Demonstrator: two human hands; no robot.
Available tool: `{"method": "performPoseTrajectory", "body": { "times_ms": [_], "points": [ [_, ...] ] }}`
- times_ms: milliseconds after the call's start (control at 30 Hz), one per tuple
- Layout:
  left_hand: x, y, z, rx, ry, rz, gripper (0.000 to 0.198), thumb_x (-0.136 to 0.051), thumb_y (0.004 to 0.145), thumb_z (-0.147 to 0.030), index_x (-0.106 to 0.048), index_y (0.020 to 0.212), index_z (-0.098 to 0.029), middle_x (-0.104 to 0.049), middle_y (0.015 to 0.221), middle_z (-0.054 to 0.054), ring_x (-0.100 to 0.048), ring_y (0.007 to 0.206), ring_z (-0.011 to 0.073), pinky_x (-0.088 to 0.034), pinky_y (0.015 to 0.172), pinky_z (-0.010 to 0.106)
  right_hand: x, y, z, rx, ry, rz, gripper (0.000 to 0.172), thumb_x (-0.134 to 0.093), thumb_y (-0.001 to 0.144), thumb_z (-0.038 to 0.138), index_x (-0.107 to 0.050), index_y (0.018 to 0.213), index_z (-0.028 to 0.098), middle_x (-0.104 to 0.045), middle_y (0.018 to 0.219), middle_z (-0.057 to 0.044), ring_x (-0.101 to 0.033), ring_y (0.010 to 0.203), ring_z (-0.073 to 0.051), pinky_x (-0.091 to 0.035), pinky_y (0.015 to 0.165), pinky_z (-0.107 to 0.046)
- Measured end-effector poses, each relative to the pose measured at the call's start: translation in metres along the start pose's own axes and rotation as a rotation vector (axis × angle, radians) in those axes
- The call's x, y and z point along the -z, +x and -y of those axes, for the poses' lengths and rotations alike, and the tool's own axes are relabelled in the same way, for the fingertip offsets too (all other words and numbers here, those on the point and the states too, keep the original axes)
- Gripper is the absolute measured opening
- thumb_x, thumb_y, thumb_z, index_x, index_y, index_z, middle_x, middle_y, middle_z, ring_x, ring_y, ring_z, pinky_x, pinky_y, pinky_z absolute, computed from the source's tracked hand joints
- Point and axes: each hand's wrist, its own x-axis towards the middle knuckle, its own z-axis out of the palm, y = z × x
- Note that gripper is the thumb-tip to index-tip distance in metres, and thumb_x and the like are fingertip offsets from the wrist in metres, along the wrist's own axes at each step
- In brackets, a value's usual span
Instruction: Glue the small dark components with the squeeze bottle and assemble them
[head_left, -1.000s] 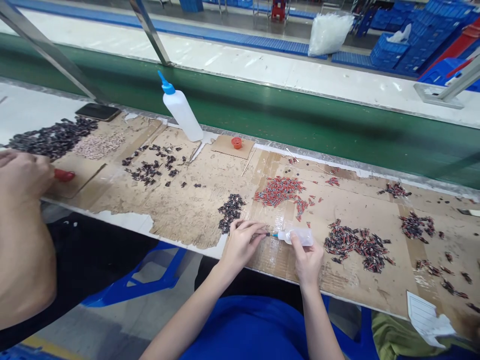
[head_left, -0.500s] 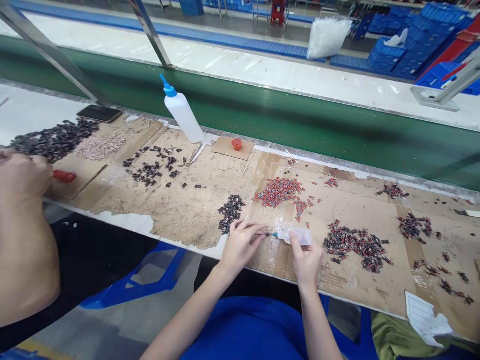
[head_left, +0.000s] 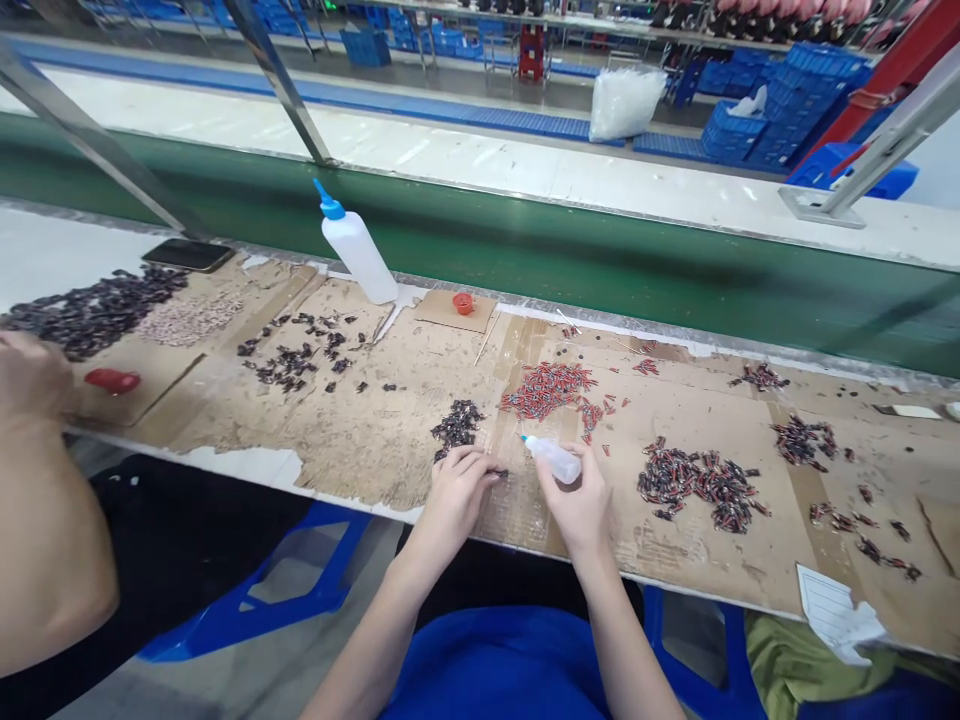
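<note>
My right hand (head_left: 581,505) is closed around a small clear squeeze bottle (head_left: 555,458) whose blue tip points up and to the left. My left hand (head_left: 456,490) rests on the cardboard-covered bench (head_left: 360,430) with its fingers pinched on a small dark part (head_left: 498,472), just below a little heap of dark parts (head_left: 456,424). A pile of red parts (head_left: 547,390) lies beyond the bottle. A larger pile of red and dark parts (head_left: 701,485) lies to the right of my right hand.
A tall white bottle with a blue nozzle (head_left: 354,246) stands at the bench's back edge, by a red cap (head_left: 463,302). A green conveyor belt (head_left: 600,255) runs behind. A co-worker's arm (head_left: 37,490) is at the left near dark parts (head_left: 90,310). White paper (head_left: 836,605) lies at the right.
My right hand has swung the small bottle's tip away from the part, up and to the left. My left hand has drawn in slightly with the part. The view has tilted up a little.
</note>
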Motion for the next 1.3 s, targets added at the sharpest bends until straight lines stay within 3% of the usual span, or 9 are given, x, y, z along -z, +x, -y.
{"method": "performPoseTrajectory", "body": {
  "times_ms": [200,333,433,600,700,833,967,1100,1300],
  "points": [
    [0.004,-0.004,-0.006,-0.088,-0.235,-0.065,0.018,-0.049,0.093,-0.019,-0.067,0.092,-0.02,-0.072,0.087,0.006,-0.064,0.083,0.0195,-0.05,0.076,0.031,0.036,0.025,-0.021,0.264,-0.225,-0.117,0.027,-0.054,0.089,0.041,-0.069,0.099,0.021,-0.072,0.096,-0.01,-0.063,0.091,-0.024,-0.049,0.086,-0.041],
    [-0.004,-0.003,-0.02,-0.041,-0.332,-0.09,0.018,-0.052,0.092,-0.02,-0.069,0.093,-0.02,-0.074,0.088,0.006,-0.067,0.085,0.0198,-0.053,0.076,0.031,0.069,0.056,-0.045,0.409,-0.443,0.063,0.029,-0.048,0.093,0.037,-0.074,0.098,0.025,-0.071,0.09,-0.009,-0.055,0.086,-0.026,-0.048,0.081,-0.043],
    [-0.008,0.0,-0.027,-0.001,-0.377,-0.128,0.017,-0.054,0.089,-0.02,-0.07,0.095,-0.02,-0.074,0.091,0.007,-0.069,0.085,0.0195,-0.055,0.077,0.031,0.076,0.07,-0.054,0.415,-0.489,0.184,0.025,-0.054,0.09,0.037,-0.077,0.084,0.028,-0.07,0.083,-0.008,-0.053,0.079,-0.026,-0.048,0.075,-0.043],
    [-0.008,0.006,-0.037,0.029,-0.406,-0.17,0.016,-0.056,0.089,-0.02,-0.071,0.094,-0.02,-0.075,0.09,0.006,-0.069,0.082,0.0185,-0.056,0.077,0.031,0.071,0.062,-0.04,0.341,-0.309,0.198,0.024,-0.06,0.085,0.04,-0.076,0.076,0.025,-0.071,0.074,-0.008,-0.056,0.075,-0.024,-0.05,0.071,-0.041],
    [-0.006,0.008,-0.044,0.013,-0.417,-0.199,0.015,-0.056,0.089,-0.02,-0.07,0.092,-0.02,-0.074,0.09,0.006,-0.068,0.082,0.018,-0.055,0.077,0.03,0.058,0.038,-0.016,0.129,-0.012,0.087,0.022,-0.066,0.08,0.042,-0.076,0.08,0.022,-0.072,0.076,-0.007,-0.061,0.066,-0.019,-0.052,0.064,-0.035],
    [-0.004,0.01,-0.054,-0.007,-0.426,-0.214,0.011,-0.058,0.088,-0.019,-0.069,0.092,-0.02,-0.074,0.087,0.005,-0.068,0.083,0.0181,-0.055,0.078,0.03,0.037,0.008,0.016,-0.049,0.368,0.077,0.021,-0.07,0.077,0.04,-0.075,0.079,0.02,-0.073,0.082,-0.007,-0.068,0.075,-0.02,-0.057,0.071,-0.034],
    [-0.002,0.009,-0.058,-0.047,-0.412,-0.214,0.01,-0.059,0.089,-0.018,-0.068,0.091,-0.02,-0.073,0.087,0.005,-0.067,0.085,0.0186,-0.054,0.08,0.03,0.027,0.0,0.03,-0.102,0.482,0.122,0.019,-0.072,0.074,0.039,-0.076,0.078,0.02,-0.076,0.088,-0.008,-0.07,0.087,-0.023,-0.058,0.08,-0.037],
    [0.0,0.007,-0.061,-0.066,-0.41,-0.195,0.011,-0.058,0.089,-0.019,-0.069,0.092,-0.02,-0.074,0.089,0.006,-0.067,0.086,0.0189,-0.053,0.08,0.031,0.026,0.0,0.028,-0.187,0.534,0.182,0.022,-0.074,0.072,0.041,-0.076,0.078,0.019,-0.077,0.08,-0.007,-0.072,0.079,-0.023,-0.059,0.078,-0.038],
    [0.004,0.007,-0.063,0.016,-0.47,-0.162,0.012,-0.059,0.089,-0.023,-0.071,0.089,-0.02,-0.073,0.085,0.006,-0.067,0.083,0.0192,-0.054,0.08,0.032,0.025,-0.003,0.026,-0.117,0.539,0.184,0.016,-0.074,0.073,0.036,-0.077,0.076,0.021,-0.076,0.08,-0.006,-0.071,0.078,-0.021,-0.06,0.075,-0.036]
  ]
}}
